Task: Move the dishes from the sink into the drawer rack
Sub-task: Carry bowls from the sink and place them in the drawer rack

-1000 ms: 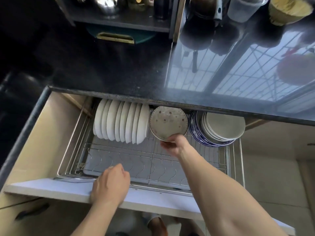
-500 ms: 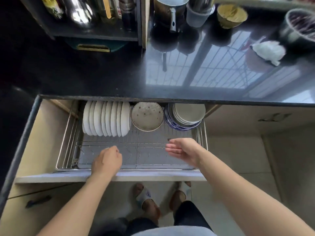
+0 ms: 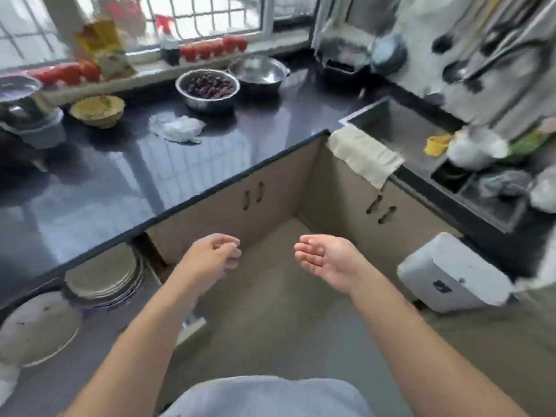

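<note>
Both of my hands hang in the air over the floor and hold nothing. My left hand (image 3: 215,254) has loosely curled fingers; my right hand (image 3: 326,257) is palm up with relaxed fingers. The drawer rack shows only at the lower left, under the counter edge, with a speckled plate (image 3: 36,328) standing beside a stack of blue-rimmed plates (image 3: 103,273). The steel sink (image 3: 400,127) lies at the right, far from both hands. Blurred white dishes (image 3: 477,149) and a yellow item (image 3: 434,145) sit in it.
A black counter (image 3: 126,176) runs from the left to the corner, carrying a steel bowl of dark fruit (image 3: 207,90), a yellow bowl (image 3: 97,109) and a white wrapper (image 3: 180,129). A cloth (image 3: 364,155) hangs over the sink's front. A white box (image 3: 451,273) stands on the floor at the right.
My right hand let go of the speckled plate and pulled back. My left hand left the drawer front. The view swung right, from the drawer towards the sink.
</note>
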### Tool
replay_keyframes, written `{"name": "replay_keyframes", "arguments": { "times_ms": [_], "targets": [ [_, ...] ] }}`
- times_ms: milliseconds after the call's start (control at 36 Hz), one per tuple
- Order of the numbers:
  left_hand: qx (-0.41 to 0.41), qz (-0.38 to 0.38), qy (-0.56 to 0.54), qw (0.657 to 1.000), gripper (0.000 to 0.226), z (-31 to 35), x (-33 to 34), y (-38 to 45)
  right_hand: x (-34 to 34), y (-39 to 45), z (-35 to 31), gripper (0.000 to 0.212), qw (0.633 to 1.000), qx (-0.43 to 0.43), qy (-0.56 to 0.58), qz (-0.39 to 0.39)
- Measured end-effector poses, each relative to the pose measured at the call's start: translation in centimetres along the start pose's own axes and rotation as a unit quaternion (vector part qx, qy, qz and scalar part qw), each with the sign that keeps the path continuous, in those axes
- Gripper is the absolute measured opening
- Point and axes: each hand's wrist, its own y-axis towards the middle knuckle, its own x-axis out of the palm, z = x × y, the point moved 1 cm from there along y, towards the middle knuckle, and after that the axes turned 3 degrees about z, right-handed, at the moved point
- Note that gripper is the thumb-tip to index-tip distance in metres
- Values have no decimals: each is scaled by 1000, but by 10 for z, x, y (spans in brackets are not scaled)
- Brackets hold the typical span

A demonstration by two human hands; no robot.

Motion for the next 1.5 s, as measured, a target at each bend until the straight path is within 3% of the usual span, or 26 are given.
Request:
{"name": "replay_keyframes", "arguments": {
  "times_ms": [111, 306, 528, 667, 833, 889, 944, 1056, 1111, 1167, 1194, 1361, 1417, 1500],
  "targets": [
    [40, -107, -31, 993, 18, 77, 126, 5, -122, -17, -63, 21, 993, -65, 58, 83],
    [145, -223, 94, 959, 15, 180, 296, 10, -304, -46, -145, 24, 941, -116, 203, 246],
    [163, -262, 218, 926, 15, 216, 390, 71, -385, -4, -193, 22, 931, -114, 221, 269],
    [216, -290, 290, 886, 15, 267, 460, 160, -437, 58, -266, 19, 921, -140, 211, 297],
    [286, -296, 343, 844, 17, 347, 582, 267, -492, 138, -344, 16, 892, -123, 285, 329],
    [311, -313, 386, 810, 18, 364, 622, 288, -502, 153, -356, 16, 885, -116, 297, 339],
    [365, -317, 452, 749, 21, 384, 669, 310, -516, 170, -368, 15, 876, -111, 316, 347],
    [520, -288, 539, 596, 34, 408, 753, 345, -536, 195, -376, 17, 869, -89, 328, 360],
    [583, -274, 576, 503, 41, 415, 790, 359, -547, 204, -378, 17, 868, -76, 321, 371],
    [617, -256, 614, 420, 47, 421, 816, 373, -555, 209, -380, 17, 868, -68, 314, 379],
    [623, -247, 628, 395, 49, 423, 827, 380, -560, 211, -382, 16, 868, -67, 311, 382],
    [600, -226, 706, 301, 36, 424, 855, 401, -588, 214, -385, 14, 867, -64, 306, 388],
    [596, -233, 705, 306, 30, 420, 856, 406, -594, 215, -384, 14, 866, -59, 312, 386],
    [594, -241, 689, 340, 25, 419, 861, 412, -602, 215, -382, 14, 864, -56, 324, 381]
  ]
}}
